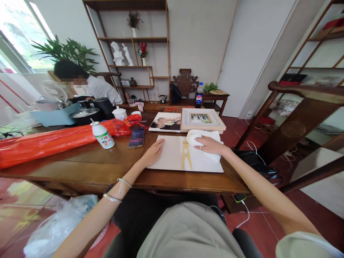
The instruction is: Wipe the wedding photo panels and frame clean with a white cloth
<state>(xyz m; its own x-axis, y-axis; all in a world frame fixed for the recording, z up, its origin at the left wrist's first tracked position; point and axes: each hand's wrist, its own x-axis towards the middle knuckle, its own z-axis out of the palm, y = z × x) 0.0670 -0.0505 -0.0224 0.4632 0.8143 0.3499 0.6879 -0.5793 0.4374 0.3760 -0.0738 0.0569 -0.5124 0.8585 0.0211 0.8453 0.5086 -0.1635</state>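
Note:
A flat white board [172, 158] with a gold design on its middle lies at the table's front edge. It could be an album or a panel; I cannot tell which. My left hand [154, 153] rests along its left side, fingers stretched out and lying flat. Bunched under my right hand [210, 144] is a white cloth [216, 136], which the fingers grip and press onto the board's upper right part. Part of the cloth hangs over the board's right edge. Just behind the board lie a photo panel [165, 122] and a pale framed picture [203, 120].
Left of the board are a phone [136, 137], a white bottle with a straw [102, 135] and a long red plastic-wrapped bundle [61, 142]. Orange-handled scissors [171, 109] and a cola bottle [199, 95] stand farther back. Another person [99, 89] sits at the far left.

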